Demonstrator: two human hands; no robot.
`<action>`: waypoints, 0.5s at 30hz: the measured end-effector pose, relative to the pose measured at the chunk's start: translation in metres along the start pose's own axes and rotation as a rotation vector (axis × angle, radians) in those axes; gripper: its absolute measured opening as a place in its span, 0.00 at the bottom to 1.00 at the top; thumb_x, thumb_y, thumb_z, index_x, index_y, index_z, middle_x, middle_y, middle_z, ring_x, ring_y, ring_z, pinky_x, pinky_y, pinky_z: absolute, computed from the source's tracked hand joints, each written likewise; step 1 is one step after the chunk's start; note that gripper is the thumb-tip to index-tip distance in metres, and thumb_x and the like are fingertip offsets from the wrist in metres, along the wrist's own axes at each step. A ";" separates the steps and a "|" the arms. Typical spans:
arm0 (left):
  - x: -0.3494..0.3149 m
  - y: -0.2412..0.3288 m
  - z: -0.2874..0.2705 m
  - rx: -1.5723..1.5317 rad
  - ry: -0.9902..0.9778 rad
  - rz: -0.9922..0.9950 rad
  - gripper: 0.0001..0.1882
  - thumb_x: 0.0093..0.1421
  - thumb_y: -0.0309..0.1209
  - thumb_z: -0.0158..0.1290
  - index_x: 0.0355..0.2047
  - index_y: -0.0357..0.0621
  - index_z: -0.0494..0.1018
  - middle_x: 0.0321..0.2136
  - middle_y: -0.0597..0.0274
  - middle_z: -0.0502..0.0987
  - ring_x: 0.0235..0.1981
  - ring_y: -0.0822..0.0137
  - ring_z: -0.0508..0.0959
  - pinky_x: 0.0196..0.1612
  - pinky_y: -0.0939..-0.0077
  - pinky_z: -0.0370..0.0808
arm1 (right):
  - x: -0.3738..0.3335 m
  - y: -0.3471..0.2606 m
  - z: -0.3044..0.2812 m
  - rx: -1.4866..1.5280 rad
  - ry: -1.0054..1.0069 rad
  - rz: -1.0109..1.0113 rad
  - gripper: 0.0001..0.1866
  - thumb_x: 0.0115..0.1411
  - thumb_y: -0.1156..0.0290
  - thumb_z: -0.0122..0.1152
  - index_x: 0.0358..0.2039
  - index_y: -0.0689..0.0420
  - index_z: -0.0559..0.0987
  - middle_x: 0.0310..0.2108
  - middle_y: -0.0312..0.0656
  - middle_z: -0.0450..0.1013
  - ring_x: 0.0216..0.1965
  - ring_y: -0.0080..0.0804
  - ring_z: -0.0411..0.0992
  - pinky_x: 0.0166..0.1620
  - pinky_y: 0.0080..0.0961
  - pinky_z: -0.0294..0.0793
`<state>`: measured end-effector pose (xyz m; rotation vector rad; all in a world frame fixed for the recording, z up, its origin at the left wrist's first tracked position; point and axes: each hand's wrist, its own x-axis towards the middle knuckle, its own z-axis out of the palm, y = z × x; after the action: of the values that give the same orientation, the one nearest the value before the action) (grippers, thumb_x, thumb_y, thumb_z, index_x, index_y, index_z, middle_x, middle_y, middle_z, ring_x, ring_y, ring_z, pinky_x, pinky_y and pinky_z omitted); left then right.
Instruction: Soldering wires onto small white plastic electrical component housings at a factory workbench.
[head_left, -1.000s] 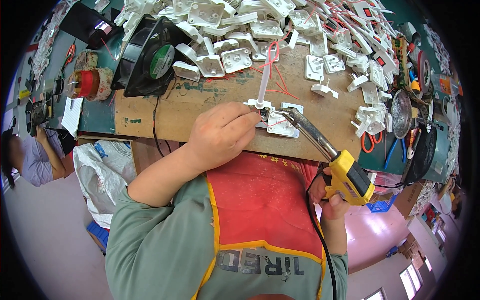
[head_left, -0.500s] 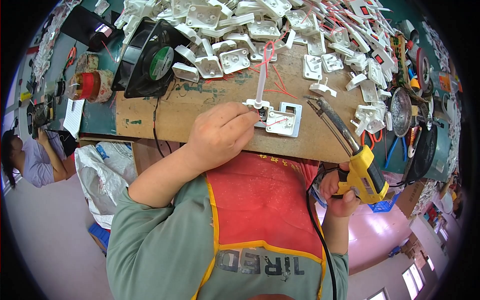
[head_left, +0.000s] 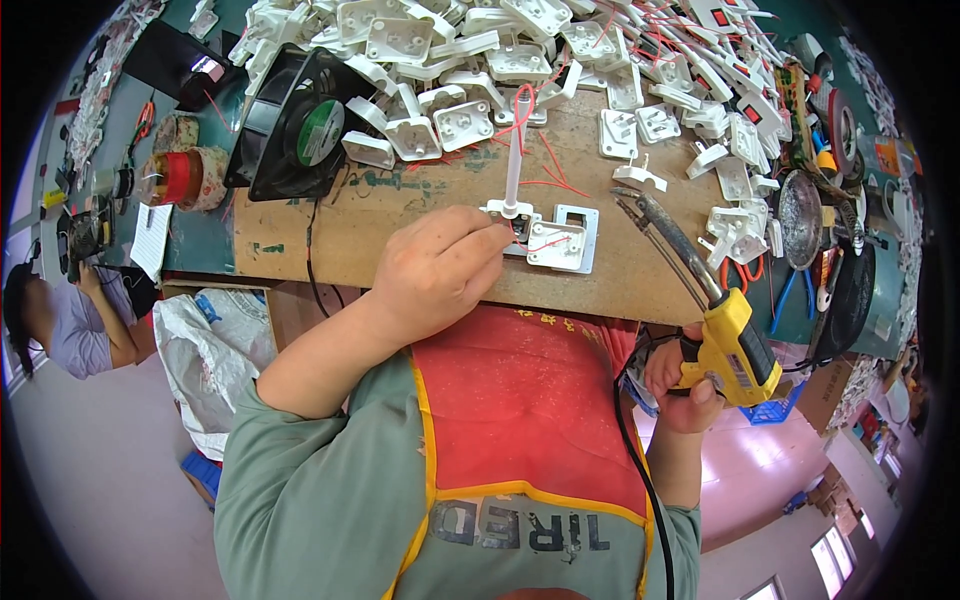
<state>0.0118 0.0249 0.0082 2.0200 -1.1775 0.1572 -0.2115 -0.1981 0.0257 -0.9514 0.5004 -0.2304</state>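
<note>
My left hand [head_left: 440, 268] is closed, thumb and fingertips pressed together at the left side of a small opened white plastic housing [head_left: 556, 246]. What they pinch is hidden; a thin red wire runs from the housing toward them. The housing lies on a grey metal plate [head_left: 588, 236]. A white tube [head_left: 514, 165] with red wire looped at its top points away from the housing's far left corner. My right hand [head_left: 684, 388] grips the handle of a yellow and black soldering gun [head_left: 735, 350]. Its long dark tip [head_left: 668, 232] is apart from the housing, to its right.
White plastic housings [head_left: 520, 60] with red wires are heaped across the back of the brown board [head_left: 420, 225]. A black fan [head_left: 300, 125] and a jar [head_left: 180, 180] stand left. Pliers [head_left: 793, 298] and a round metal dish [head_left: 800, 220] are right. Another person [head_left: 80, 320] sits far left.
The view has shifted very slightly. Both hands, the soldering gun and the housing keep nearly the same places relative to each other.
</note>
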 end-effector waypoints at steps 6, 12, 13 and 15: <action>0.000 0.001 -0.002 0.005 -0.015 -0.002 0.11 0.46 0.20 0.60 0.32 0.42 0.77 0.28 0.61 0.76 0.27 0.63 0.77 0.28 0.72 0.74 | 0.001 -0.001 0.000 -0.011 -0.012 0.010 0.41 0.47 0.51 0.72 0.54 0.63 0.67 0.19 0.34 0.61 0.17 0.24 0.61 0.21 0.20 0.63; -0.001 0.010 -0.008 0.074 -0.029 0.047 0.16 0.44 0.22 0.63 0.36 0.47 0.78 0.26 0.65 0.72 0.23 0.65 0.72 0.25 0.72 0.69 | 0.001 0.000 -0.002 -0.009 -0.016 0.012 0.41 0.47 0.51 0.72 0.54 0.63 0.66 0.19 0.34 0.60 0.17 0.25 0.60 0.21 0.20 0.63; -0.002 0.011 -0.010 0.130 -0.056 0.095 0.18 0.44 0.23 0.64 0.38 0.48 0.79 0.25 0.66 0.70 0.23 0.66 0.70 0.25 0.72 0.66 | 0.000 0.000 -0.003 -0.005 -0.015 0.012 0.41 0.47 0.51 0.72 0.54 0.63 0.66 0.19 0.34 0.60 0.17 0.25 0.60 0.21 0.20 0.63; -0.007 0.010 -0.005 0.144 -0.048 0.113 0.18 0.44 0.24 0.63 0.38 0.50 0.79 0.24 0.68 0.68 0.23 0.67 0.69 0.24 0.72 0.64 | 0.000 0.001 -0.003 0.001 -0.016 0.012 0.40 0.47 0.52 0.71 0.54 0.63 0.66 0.19 0.34 0.60 0.17 0.25 0.60 0.21 0.20 0.63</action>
<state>0.0014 0.0308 0.0139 2.0918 -1.3454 0.2584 -0.2131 -0.2002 0.0231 -0.9488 0.4915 -0.2123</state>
